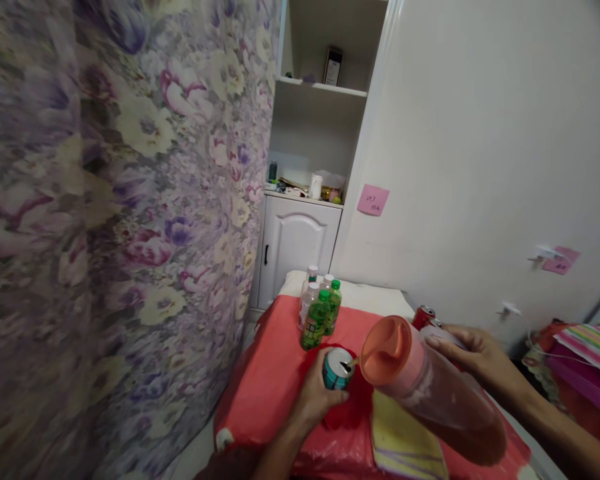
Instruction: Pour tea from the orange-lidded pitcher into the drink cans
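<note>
My left hand (317, 392) is wrapped round a teal drink can (336, 379) with an opened top. In my right hand (463, 350) is the handle of a large clear pitcher (450, 400) with an orange lid (387, 350), tipped on its side toward the can. Brownish liquid shows inside the pitcher, and a thin stream runs from the spout to the can's opening. Below them lies a folded yellow cloth (405, 440) on the red plastic table cover (265, 400). Behind the can stand green bottles (316, 323) and clear bottles with white caps (307, 303).
A red can (423, 316) stands behind the pitcher, partly hidden. Floral curtain (145, 233) hangs along the left; a white wall with pink notes (373, 200) is on the right. A white cabinet (300, 240) stands at the back. Magenta folded items (580, 360) lie far right.
</note>
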Motion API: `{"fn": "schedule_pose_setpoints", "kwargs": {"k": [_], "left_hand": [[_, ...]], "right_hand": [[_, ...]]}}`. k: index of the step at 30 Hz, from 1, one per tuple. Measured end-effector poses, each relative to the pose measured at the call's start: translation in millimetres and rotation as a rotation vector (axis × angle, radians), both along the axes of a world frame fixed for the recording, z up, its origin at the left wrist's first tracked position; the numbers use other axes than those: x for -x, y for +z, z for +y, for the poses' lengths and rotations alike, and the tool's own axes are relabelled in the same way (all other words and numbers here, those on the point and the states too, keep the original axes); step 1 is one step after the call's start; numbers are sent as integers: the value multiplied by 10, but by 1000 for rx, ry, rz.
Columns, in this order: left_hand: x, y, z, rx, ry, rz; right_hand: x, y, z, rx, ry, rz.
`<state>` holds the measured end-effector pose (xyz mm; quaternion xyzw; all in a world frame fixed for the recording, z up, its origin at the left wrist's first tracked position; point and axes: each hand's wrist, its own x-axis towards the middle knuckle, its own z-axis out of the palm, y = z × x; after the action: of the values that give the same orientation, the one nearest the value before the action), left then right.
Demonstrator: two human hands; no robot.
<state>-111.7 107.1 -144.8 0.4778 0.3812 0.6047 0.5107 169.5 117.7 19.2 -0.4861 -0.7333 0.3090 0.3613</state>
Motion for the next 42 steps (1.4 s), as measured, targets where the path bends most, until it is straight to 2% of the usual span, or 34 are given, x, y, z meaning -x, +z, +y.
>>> {"fn": "schedule_pose_setpoints", "kwargs": {"k": [3,14,42], "left_hand": [[-1,-4,6,1,7,3],[5,-13,6,1,4,18],[1,-15,6,17,7,12]], "right_hand": [[-3,8,0,55,15,25],[12,39,-27,80,9,50],[20,30,-21,69,7,58]]}}
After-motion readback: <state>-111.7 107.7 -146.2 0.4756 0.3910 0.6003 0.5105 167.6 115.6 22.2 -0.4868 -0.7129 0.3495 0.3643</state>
